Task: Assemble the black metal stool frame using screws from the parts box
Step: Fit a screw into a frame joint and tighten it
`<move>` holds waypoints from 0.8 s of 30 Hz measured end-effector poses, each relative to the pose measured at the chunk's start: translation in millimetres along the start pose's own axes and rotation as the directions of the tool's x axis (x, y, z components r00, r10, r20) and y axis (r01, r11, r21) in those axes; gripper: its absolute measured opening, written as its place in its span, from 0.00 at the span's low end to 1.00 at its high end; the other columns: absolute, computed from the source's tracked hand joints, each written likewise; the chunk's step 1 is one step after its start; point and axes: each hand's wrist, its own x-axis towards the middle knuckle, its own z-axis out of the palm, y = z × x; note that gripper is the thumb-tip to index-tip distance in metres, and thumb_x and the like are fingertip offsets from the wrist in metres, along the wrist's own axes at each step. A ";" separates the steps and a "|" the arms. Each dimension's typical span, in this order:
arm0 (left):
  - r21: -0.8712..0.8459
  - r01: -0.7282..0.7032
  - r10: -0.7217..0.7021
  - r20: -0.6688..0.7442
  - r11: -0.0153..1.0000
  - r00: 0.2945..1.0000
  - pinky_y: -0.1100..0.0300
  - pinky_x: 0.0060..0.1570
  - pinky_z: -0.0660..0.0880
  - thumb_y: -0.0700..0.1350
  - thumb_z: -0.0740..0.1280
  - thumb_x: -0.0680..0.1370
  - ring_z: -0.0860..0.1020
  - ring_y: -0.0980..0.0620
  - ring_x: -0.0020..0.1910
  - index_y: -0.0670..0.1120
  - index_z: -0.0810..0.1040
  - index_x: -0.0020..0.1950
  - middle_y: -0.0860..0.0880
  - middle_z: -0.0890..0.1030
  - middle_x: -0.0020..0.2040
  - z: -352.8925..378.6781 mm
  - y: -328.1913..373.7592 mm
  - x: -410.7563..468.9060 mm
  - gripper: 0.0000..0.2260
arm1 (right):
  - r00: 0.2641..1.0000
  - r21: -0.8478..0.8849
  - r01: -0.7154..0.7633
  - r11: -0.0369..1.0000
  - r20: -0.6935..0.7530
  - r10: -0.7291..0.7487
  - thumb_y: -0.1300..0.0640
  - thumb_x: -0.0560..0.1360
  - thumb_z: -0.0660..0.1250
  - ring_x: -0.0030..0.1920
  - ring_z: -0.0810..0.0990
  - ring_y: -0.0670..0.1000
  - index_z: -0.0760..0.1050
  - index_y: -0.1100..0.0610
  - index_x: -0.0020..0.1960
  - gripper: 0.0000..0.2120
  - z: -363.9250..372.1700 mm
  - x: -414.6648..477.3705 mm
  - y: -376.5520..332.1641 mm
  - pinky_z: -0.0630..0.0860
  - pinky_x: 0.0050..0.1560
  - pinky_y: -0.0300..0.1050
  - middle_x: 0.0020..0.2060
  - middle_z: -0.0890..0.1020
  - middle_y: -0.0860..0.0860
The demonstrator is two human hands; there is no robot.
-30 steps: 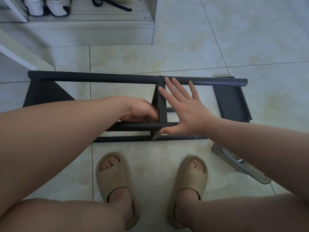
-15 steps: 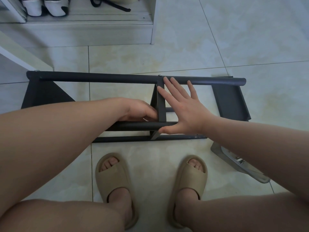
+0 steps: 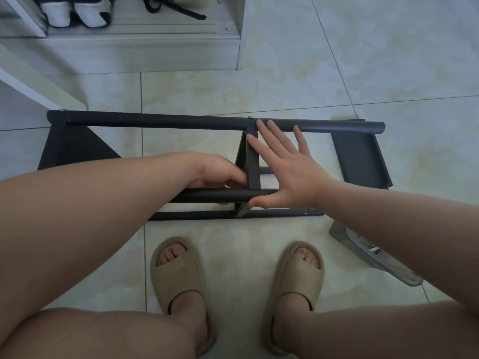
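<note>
The black tubular metal stool frame (image 3: pixel 181 123) lies on the pale tiled floor (image 3: pixel 337 73). The right hand (image 3: pixel 290 174) rests flat, fingers straight, against its middle strut. The left hand (image 3: pixel 220 172) reaches behind that strut, which hides its fingertips, so its grip cannot be told.

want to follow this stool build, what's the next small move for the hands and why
Probably the left hand should tighten the joint where the upright brace meets the lower tube: it is curled right there, though any screw is hidden. The right hand lies flat against the brace and top tube, steadying them.
</note>
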 end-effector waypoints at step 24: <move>-0.039 -0.052 0.053 0.012 0.998 0.999 0.56 0.56 0.76 0.35 0.64 0.79 0.82 0.49 0.46 0.44 0.82 0.48 0.46 0.85 0.45 0.0 1.7 -0.7 0.09 | 1.000 0.000 -0.004 1.000 0.002 0.004 0.18 0.65 0.52 0.80 0.33 0.51 0.40 0.50 0.83 0.58 -0.5 0.7 0.0 0.35 0.77 0.65 0.82 0.37 0.51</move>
